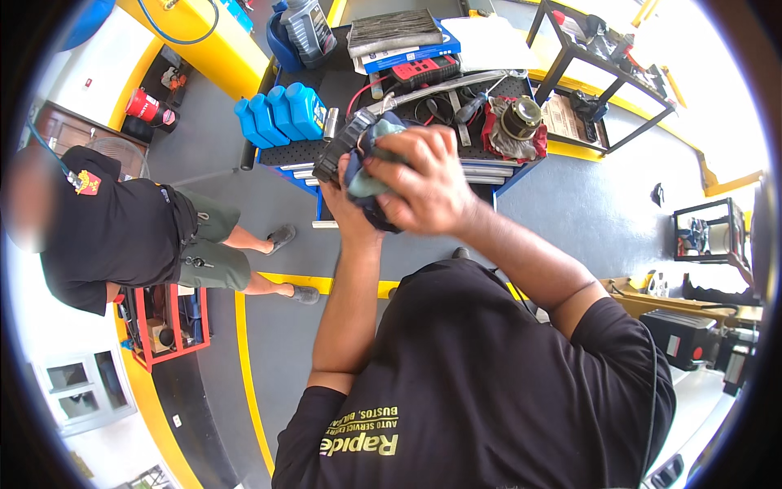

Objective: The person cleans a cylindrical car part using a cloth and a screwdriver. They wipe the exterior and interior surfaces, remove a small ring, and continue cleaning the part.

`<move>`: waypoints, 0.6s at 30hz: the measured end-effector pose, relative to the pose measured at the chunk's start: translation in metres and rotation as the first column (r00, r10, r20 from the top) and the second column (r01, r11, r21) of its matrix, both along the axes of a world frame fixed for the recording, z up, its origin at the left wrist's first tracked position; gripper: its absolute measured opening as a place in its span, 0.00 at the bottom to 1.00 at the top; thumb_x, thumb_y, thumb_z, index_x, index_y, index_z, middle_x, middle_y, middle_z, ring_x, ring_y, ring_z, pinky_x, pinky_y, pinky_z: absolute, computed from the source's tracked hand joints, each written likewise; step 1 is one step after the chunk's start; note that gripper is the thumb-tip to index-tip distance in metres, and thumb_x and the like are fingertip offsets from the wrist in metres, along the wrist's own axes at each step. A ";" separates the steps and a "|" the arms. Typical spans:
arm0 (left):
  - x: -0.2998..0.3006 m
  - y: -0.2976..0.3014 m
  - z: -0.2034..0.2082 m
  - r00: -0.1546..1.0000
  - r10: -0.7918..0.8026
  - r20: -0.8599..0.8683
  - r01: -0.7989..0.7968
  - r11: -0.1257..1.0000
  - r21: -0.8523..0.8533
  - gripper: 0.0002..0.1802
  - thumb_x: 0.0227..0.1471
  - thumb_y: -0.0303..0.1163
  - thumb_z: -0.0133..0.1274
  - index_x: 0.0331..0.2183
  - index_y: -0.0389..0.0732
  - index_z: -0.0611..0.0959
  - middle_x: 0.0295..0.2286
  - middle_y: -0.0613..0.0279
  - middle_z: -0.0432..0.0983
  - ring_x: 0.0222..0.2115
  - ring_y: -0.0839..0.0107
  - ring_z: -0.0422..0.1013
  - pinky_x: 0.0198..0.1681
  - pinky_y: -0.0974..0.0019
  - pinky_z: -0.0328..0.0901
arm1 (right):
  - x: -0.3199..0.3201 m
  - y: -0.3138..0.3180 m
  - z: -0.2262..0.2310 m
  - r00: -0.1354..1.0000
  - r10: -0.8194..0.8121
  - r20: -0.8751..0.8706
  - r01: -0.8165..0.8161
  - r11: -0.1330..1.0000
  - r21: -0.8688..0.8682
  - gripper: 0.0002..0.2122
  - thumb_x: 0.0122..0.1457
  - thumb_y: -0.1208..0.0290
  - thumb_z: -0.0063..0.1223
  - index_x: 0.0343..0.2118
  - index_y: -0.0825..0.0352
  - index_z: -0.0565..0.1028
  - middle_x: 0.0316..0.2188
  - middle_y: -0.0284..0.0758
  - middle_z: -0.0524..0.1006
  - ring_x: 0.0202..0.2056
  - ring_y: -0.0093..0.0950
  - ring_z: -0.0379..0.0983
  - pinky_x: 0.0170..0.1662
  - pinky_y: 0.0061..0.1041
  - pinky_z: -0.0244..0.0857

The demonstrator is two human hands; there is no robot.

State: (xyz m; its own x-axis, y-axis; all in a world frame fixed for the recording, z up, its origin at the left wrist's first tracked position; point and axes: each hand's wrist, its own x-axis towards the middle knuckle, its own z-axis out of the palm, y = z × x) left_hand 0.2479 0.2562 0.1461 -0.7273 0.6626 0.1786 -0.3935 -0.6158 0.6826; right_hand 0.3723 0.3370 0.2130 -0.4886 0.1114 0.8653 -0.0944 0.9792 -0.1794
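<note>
Just beyond the person's black shirt, the left hand reaches up from below and grips a black ribbed part; its fingers are mostly hidden, so their exact hold cannot be told. The right hand, slightly blurred, has its fingers bent around a blue-green cloth pressed against that part. The part is held up in front of the counter, overlapping its near edge in the view. Its ribbed rim faces up and left, and the visible band slants from lower left to upper right; cloth and hands cover the rest, so its full long axis cannot be told. On the counter's black perforated top sit four blue bottles in a row at left, a metal cup-shaped part on red cloth at right, and, farther back, a red-and-black tester and a pleated filter. Grey floor with yellow lines surrounds it; a co-worker stands at left, and a dark metal rack stands beyond at right.
</note>
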 end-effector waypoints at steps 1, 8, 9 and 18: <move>0.000 0.000 0.001 0.997 0.001 -0.083 0.005 0.998 0.065 0.22 0.71 0.43 0.59 0.56 0.37 0.77 0.49 0.59 0.80 0.47 0.70 0.77 0.52 0.63 0.74 | -0.003 -0.001 0.004 0.997 -0.040 0.064 0.051 0.981 -0.186 0.20 0.52 0.66 0.64 0.50 0.59 0.82 0.52 0.39 0.75 0.52 0.42 0.70 0.56 0.48 0.60; -0.001 -0.005 0.012 0.997 0.050 0.055 -0.044 0.994 -0.103 0.20 0.72 0.42 0.57 0.55 0.39 0.74 0.49 0.57 0.79 0.48 0.70 0.77 0.54 0.61 0.73 | 0.001 -0.007 -0.001 0.999 0.003 0.033 0.004 0.982 -0.189 0.21 0.50 0.66 0.63 0.50 0.60 0.81 0.55 0.38 0.74 0.56 0.42 0.69 0.61 0.48 0.61; -0.001 -0.008 0.017 0.994 0.001 -0.105 -0.004 1.000 -0.029 0.23 0.71 0.42 0.58 0.58 0.41 0.72 0.52 0.58 0.77 0.51 0.68 0.75 0.57 0.59 0.71 | 0.000 -0.001 -0.007 0.998 0.012 0.063 0.009 0.946 -0.323 0.21 0.52 0.68 0.61 0.51 0.61 0.80 0.55 0.40 0.74 0.56 0.44 0.68 0.61 0.48 0.61; -0.011 -0.009 0.027 0.993 -0.118 -0.028 0.112 0.981 -0.161 0.31 0.67 0.45 0.63 0.59 0.36 0.72 0.53 0.55 0.79 0.52 0.66 0.77 0.59 0.57 0.72 | -0.002 0.024 -0.046 0.939 0.229 -0.257 -0.340 0.500 -0.797 0.21 0.58 0.73 0.53 0.56 0.69 0.76 0.56 0.46 0.72 0.60 0.45 0.66 0.68 0.41 0.57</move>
